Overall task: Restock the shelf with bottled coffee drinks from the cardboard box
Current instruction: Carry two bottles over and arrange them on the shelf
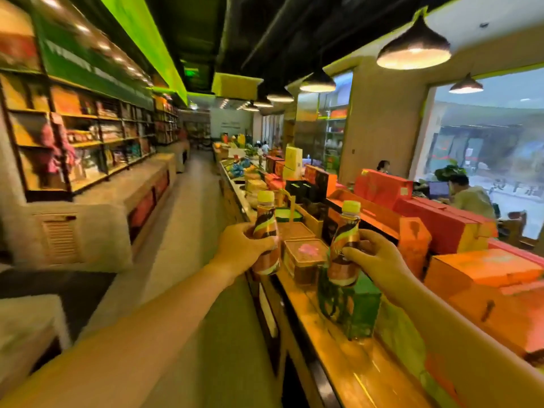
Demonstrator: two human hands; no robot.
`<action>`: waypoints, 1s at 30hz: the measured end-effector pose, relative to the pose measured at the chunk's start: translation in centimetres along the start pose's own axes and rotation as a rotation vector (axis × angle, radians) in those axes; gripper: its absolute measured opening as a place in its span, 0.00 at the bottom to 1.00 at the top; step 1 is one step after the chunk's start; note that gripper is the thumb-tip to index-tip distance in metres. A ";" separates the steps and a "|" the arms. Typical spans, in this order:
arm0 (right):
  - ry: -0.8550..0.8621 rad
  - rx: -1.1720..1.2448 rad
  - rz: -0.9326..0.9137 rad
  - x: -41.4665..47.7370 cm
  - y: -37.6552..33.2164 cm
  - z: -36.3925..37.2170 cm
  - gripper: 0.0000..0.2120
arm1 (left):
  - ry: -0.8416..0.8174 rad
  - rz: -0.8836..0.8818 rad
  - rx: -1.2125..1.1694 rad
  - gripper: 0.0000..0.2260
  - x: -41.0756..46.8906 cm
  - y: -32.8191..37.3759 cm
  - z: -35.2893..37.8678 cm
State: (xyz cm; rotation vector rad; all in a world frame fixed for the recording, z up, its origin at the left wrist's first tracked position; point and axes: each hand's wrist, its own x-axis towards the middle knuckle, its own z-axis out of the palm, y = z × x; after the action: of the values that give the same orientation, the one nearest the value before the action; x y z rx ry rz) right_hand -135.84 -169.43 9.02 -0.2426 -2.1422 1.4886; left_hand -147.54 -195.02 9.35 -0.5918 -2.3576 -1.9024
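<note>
long wooden counter [332,357] carries a green carton [356,307], square tins [303,254] and orange boxes [482,272]

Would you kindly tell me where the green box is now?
Head view, right of centre: the green box stands on the wooden counter, directly below the bottle held by the right hand.

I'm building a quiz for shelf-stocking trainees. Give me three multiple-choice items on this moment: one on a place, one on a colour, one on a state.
1. Where do the orange gift boxes lie?
A) on the counter to the person's right
B) on the aisle floor
C) on the wall shelves at left

2. What colour are the bottle caps?
A) red
B) yellow
C) blue

3. What are the hands doing?
A) both are empty
B) only one holds a bottle
C) each grips one bottle

Answers:
1 A, the boxes crowd the right-side counter.
2 B, both caps show yellow.
3 C, the left hand grips the left bottle, and the right hand grips the right bottle.
</note>
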 end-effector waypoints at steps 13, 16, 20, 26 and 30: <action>-0.423 0.193 -0.093 14.9 -6.2 37.2 0.19 | 0.333 -0.118 0.153 0.13 9.9 -10.1 -30.5; -0.528 0.215 -0.117 17.7 -7.0 46.0 0.20 | 0.452 -0.162 0.206 0.14 11.0 -13.3 -36.6; -0.692 0.239 -0.156 21.7 -8.1 57.6 0.23 | 0.616 -0.217 0.269 0.13 12.7 -16.4 -44.2; -0.922 0.238 -0.299 26.2 -12.6 74.6 0.26 | 0.849 -0.266 0.311 0.13 14.9 -18.4 -55.1; -1.050 0.243 -0.403 26.6 -15.8 85.1 0.25 | 1.019 -0.322 0.302 0.13 14.8 -20.1 -62.2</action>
State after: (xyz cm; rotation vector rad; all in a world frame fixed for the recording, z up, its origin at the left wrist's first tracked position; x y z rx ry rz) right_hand -199.27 -234.00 9.16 1.2352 -2.4357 1.7871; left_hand -179.89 -253.67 9.69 0.6698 -1.9737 -1.3393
